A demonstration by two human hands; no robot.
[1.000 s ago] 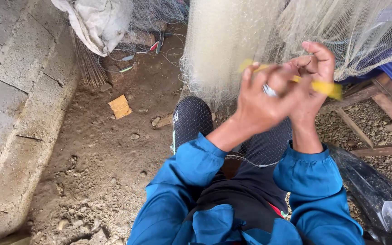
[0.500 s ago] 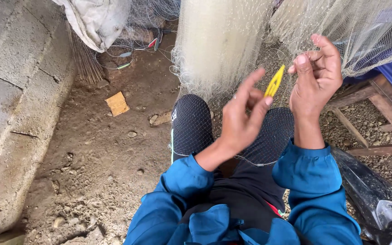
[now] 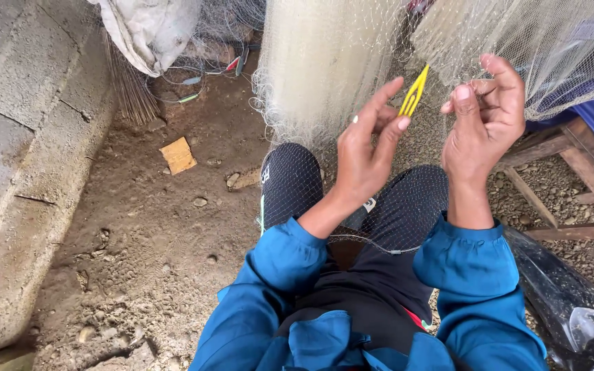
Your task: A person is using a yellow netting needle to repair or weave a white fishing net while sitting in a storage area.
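**Hands at the mesh: a yellow needle works a hanging net**

A seated person in a blue long-sleeved jacket raises both hands to a pale, fine-meshed fishing net point(image 3: 324, 62) that hangs in folds at twelve o'clock and drapes over the lap, putting the mesh within reach. The left hand point(image 3: 366, 154) pinches a slim yellow plastic netting needle point(image 3: 414, 91) between thumb and fingertips, its point tilted up toward one o'clock and just beside the net's edge, an angle suited to passing between strands. The right hand point(image 3: 486, 117), at two o'clock, curls its fingers as if pinching a fold or a thread of the net; what exactly it grips is too fine to make out. A thin line runs across the knees below the wrists.

At ten o'clock, on the bare dirt floor point(image 3: 139, 261), lies a small tan scrap of cardboard point(image 3: 178, 155), well apart from the work. A grey concrete block wall point(image 3: 15, 137) fills nine o'clock; weathered wooden slats point(image 3: 572, 185) lie at three.
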